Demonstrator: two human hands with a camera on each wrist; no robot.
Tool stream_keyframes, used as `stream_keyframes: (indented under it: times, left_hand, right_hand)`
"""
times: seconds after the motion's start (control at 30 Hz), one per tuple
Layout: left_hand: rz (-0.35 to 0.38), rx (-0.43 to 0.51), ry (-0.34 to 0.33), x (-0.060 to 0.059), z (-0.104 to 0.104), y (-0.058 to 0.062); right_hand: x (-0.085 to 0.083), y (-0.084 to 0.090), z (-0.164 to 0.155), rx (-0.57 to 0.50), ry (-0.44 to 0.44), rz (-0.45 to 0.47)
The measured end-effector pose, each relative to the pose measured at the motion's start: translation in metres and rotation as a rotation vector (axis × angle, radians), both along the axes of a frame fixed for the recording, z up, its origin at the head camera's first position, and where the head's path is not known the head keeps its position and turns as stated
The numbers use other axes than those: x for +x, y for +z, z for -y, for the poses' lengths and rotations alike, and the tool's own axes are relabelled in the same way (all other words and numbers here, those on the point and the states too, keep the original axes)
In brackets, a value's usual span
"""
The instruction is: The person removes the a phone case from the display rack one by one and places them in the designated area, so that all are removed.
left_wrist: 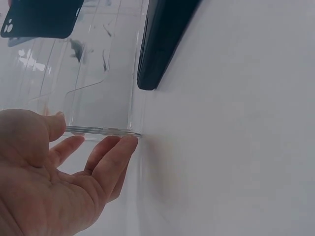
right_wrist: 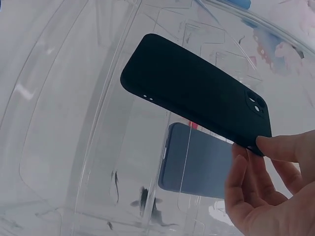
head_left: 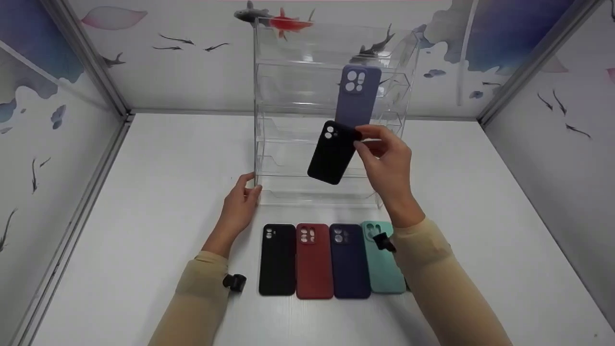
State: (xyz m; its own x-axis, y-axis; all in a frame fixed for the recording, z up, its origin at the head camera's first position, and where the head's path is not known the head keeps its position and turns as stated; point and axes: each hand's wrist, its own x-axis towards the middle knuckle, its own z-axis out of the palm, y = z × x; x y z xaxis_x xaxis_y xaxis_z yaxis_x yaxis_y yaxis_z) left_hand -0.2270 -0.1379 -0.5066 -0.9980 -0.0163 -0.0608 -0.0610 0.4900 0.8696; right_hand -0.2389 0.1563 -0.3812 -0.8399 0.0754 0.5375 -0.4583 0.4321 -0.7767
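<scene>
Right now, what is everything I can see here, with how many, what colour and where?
clear rack: one, transparent, tiered, at the back of the table
lilac case: one, standing in an upper tier of the rack
held black case: one, tilted in front of the rack
row of cases: four, lying side by side before the rack: black, red, navy, mint
table: one, white
walls: pale, with painted fish
left hand: fingers touching the rack's lower left corner
right hand: pinching the held black case's top corner
</scene>
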Motion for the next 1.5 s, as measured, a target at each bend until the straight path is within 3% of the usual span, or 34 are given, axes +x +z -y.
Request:
stream_keyframes:
  times: [0.17,0.6,0.87,1.13,1.5]
  left_hand:
    - [0.003,0.006,-0.006,-0.001,0.0,0.0]
    - [0.007,-0.008,-0.017,0.0,-0.001,0.001]
    - [0.0,-0.003,-0.008,0.0,0.001,0.0]
    - [0.013,-0.012,-0.004,0.002,0.001,0.0]
    - [0.021,-0.004,-0.003,0.002,0.001,-0.001]
  right_hand:
    - [0.005,-0.005,-0.02,-0.011,0.003,0.047]
    - [0.029,-0.024,-0.08,0.05,-0.108,0.231]
    - [0.042,-0.028,-0.105,0.064,-0.159,0.29]
    - [0.056,-0.031,-0.145,0.132,-0.2,0.432]
    - [0.075,-0.032,-0.209,0.14,-0.188,0.605]
